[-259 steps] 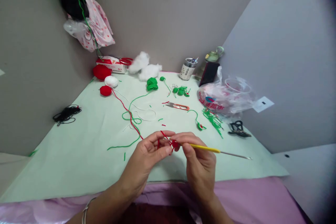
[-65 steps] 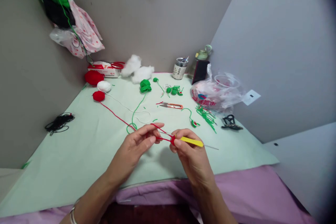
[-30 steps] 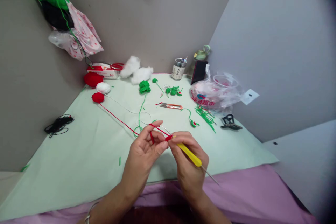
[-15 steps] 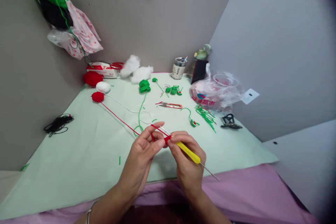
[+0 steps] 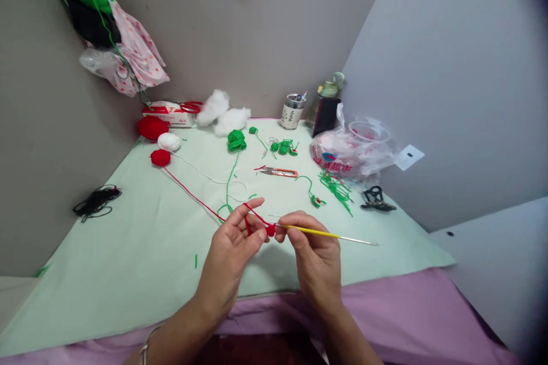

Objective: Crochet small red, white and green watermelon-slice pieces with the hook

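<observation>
My left hand (image 5: 234, 240) pinches a small red crochet piece (image 5: 270, 230) between thumb and fingers. Red yarn (image 5: 190, 193) loops over its raised index finger and trails back to a small red yarn ball (image 5: 161, 158). My right hand (image 5: 315, 248) is closed around a crochet hook (image 5: 317, 232) with a yellow handle, held nearly level. The hook's front end meets the red piece; its exact tip is hard to make out. A second metal end sticks out to the right, past the hand.
Thread snips (image 5: 279, 173) lie beyond my hands, near a green yarn ball (image 5: 237, 140) and small green crocheted pieces (image 5: 284, 147). White stuffing (image 5: 231, 122), a pen tin (image 5: 292, 111) and a plastic bag (image 5: 351, 148) stand at the back. Black cord (image 5: 96, 201) lies left, a black clip (image 5: 377, 198) right.
The crochet hook has swung from a steep slant to nearly level, its rear end now further right and higher. My right hand has turned with it; the left stays almost still.
</observation>
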`<action>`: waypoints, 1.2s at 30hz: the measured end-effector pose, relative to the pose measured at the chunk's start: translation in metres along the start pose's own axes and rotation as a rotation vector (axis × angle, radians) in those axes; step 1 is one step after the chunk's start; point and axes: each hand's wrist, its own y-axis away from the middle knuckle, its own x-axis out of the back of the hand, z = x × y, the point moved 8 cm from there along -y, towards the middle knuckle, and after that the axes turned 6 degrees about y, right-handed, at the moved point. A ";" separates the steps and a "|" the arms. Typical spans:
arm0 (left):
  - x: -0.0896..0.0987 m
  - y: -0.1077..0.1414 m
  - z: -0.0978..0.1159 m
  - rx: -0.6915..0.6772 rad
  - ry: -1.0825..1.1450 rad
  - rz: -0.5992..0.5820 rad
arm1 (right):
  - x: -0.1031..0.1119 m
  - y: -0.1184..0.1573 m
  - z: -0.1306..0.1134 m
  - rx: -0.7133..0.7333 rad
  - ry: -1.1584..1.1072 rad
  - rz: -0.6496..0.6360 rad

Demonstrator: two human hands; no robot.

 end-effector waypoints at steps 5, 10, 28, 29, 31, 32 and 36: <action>0.003 0.002 0.002 -0.075 -0.069 0.052 | 0.001 0.008 -0.016 0.229 0.314 0.013; -0.006 0.003 -0.005 0.060 0.070 0.014 | -0.003 0.026 -0.031 0.523 0.573 0.090; -0.007 0.000 -0.008 0.232 0.196 -0.076 | 0.005 0.005 -0.001 0.040 -0.005 -0.038; -0.006 -0.001 -0.006 0.223 0.177 -0.073 | 0.006 0.004 0.001 0.007 -0.035 -0.050; -0.004 -0.002 -0.001 0.173 0.119 -0.063 | 0.008 0.004 -0.001 0.005 0.003 -0.071; -0.003 -0.002 0.001 0.133 0.080 -0.056 | 0.008 0.005 -0.006 0.046 0.063 -0.082; 0.002 0.000 0.007 -0.020 -0.068 -0.016 | -0.003 0.016 -0.036 0.405 0.394 -0.160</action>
